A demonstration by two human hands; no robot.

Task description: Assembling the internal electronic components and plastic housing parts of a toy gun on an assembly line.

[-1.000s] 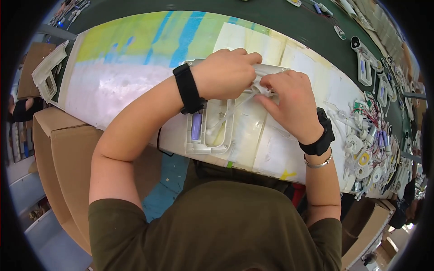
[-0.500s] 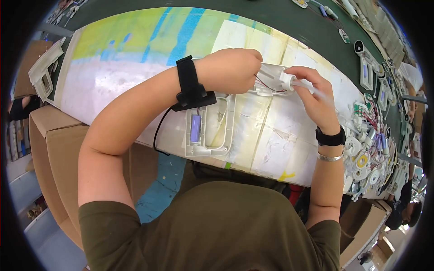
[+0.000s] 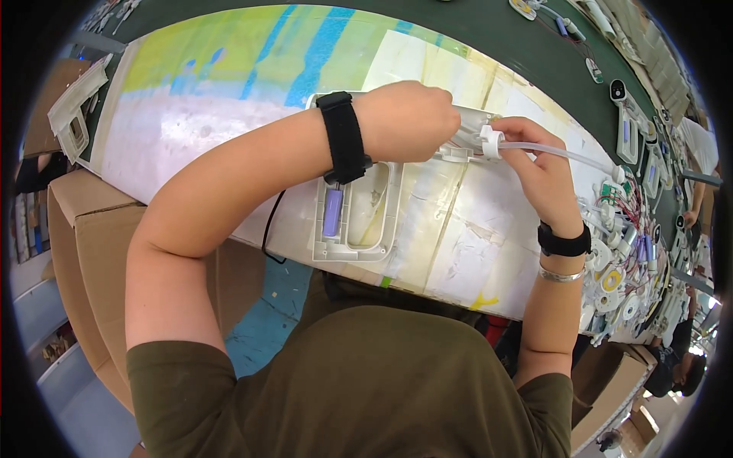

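Observation:
My right hand [image 3: 544, 175] pinches a white plastic fitting [image 3: 490, 142] with a translucent tube [image 3: 569, 153] running out of it to the right. The fitting sits at the upper end of a white plastic housing [image 3: 391, 217] lying on the table. My left hand [image 3: 408, 120] is closed in a fist over the housing, close to the fitting; whatever its fingers grip is hidden. In the housing's lower part a purple cylindrical battery [image 3: 333, 212] lies beside a long handle opening. My left forearm and black wristband cover the housing's middle.
A pile of white parts, wires and batteries [image 3: 615, 259] covers the table's right end. Behind the table runs a dark green belt [image 3: 443, 34] with more assemblies. Cardboard boxes [image 3: 99, 252] stand at both sides. Another white housing [image 3: 76, 114] rests at the far left.
My left fist has moved slightly right, toward the fitting. The tube, blurred before, now shows clearly as a curve to the right. My right hand keeps its pinch.

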